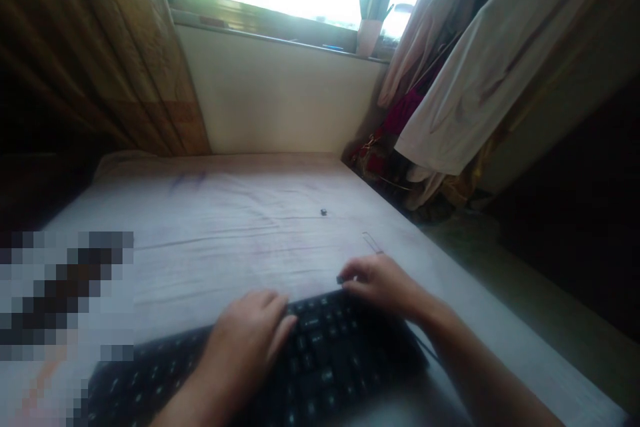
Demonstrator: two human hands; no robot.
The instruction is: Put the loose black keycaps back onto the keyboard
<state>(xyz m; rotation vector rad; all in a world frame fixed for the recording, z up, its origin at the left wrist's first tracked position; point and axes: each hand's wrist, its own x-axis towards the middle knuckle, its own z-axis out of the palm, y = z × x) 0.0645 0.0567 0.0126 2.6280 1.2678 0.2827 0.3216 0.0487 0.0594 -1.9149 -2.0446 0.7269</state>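
Observation:
A black keyboard (320, 360) lies across the near part of a bed covered with a pale sheet (240, 227). My left hand (247, 337) rests flat on the keys near the keyboard's middle, fingers stretched out together. My right hand (383, 283) sits at the keyboard's far right corner, fingers curled, and its fingertips pinch a small dark thing (341, 279) that I cannot make out. A tiny dark object (323, 212) lies alone on the sheet beyond the hands.
A pixelated patch (65, 300) covers the sheet at the left. A window sill (270, 27) with a pink cup (369, 37) runs above the cream wall. Brown curtain (125, 47) hangs left; clothes (475, 67) hang at the right. Floor lies right of the bed.

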